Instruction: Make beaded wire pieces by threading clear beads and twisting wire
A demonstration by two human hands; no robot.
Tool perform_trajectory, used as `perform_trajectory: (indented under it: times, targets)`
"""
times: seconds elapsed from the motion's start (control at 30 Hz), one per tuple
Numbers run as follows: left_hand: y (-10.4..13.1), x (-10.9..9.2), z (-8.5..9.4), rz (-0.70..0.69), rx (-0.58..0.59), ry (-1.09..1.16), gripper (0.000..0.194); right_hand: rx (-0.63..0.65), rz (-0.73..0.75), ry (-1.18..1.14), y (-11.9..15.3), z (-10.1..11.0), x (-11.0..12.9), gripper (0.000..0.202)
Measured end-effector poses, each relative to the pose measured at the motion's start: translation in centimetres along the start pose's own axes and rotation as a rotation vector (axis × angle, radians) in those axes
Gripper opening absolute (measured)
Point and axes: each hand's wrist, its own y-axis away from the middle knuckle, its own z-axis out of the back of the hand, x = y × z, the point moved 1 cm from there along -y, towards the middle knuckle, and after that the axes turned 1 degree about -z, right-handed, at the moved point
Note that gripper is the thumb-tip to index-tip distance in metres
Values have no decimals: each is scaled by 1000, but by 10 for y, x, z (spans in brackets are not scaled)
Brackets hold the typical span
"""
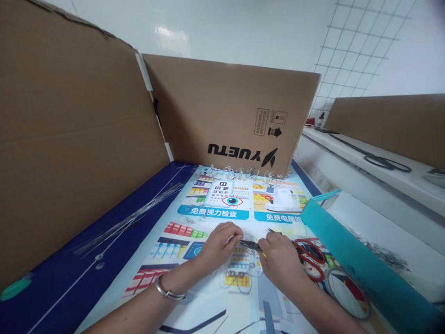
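Note:
My left hand (225, 239) pinches a very thin wire between thumb and fingertips; its exact end is too small to see. In my right hand (280, 255) is a pair of dark-nosed pliers (251, 245), its jaws pointing left and meeting my left fingertips. Fine wire loops with small clear beads (239, 274) lie on the printed sheet just below the pliers. Red-handled scissors (309, 255) rest beside my right hand, partly hidden by it, with the tips showing past my knuckles.
A teal-sided box (351, 250) holding tangled wire pieces (385, 255) stands at the right, near a round clear spool (347, 293). Straight wires (139, 213) lie on the left. Beaded wire pieces (239, 172) line the base of the cardboard wall (222, 106).

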Motion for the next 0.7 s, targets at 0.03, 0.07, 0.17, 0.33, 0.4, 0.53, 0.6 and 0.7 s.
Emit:
perform_trajectory:
  times: [0.03,0.07,0.17,0.33,0.4,0.53,0.6,0.7]
  targets:
    - [0,0,0,0,-1,-2,13,8,-1,4,0,0,0,11]
    - [0,-1,0,1,-2,-4,13,16,-2,9,0,0,1,11]
    - [0,-2,0,9,-4,-16,13,31,-3,26,0,0,2,12]
    - [0,-2,-1,15,8,-30,13,40,-5,29,0,-2,3,12]
    - [1,-1,-1,2,10,-31,14,44,-5,24,0,-2,2,12]
    - [1,0,-2,-19,21,-33,15,32,-4,1,0,-3,1,10]
    - [1,0,-2,-20,28,-39,16,30,-2,-8,0,-4,0,10]
    - [0,-1,-1,-16,40,-45,16,33,-1,-11,0,-4,0,10]
